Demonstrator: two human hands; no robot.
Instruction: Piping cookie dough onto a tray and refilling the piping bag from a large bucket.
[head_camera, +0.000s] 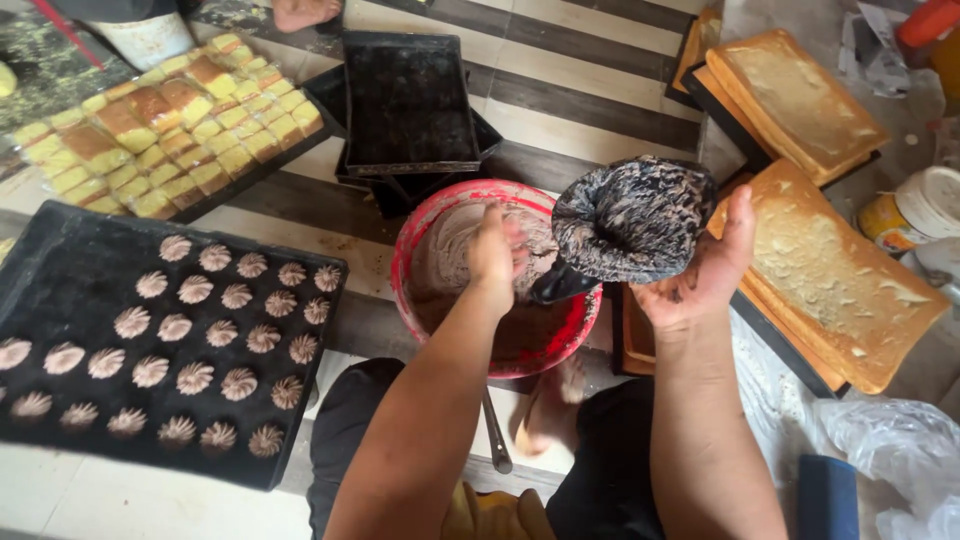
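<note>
Resting in the person's right hand (705, 275), a dark, smeared piping bag (632, 218) sits bunched and upright just above the right rim of a red bowl (420, 235), its narrow tip slanting down toward the bowl. The right hand's fingers and thumb wrap round the bag from below and the side. The left hand (495, 250) is down inside the bowl, fingers curled into the pale brown cream (450, 250); how tightly they close on it I cannot tell. The two hands are near each other but not touching.

The bowl stands on the striped floor between the person's knees. To its left lies a black tray (60, 260) carrying rows of piped brown swirls (195, 377). Behind the bowl are empty black baking tins (410, 100), stacked, and further left a tray of small yellow cake squares (165, 120). To the right, flat golden sponge sheets (830, 280) lie stacked on dark trays.
</note>
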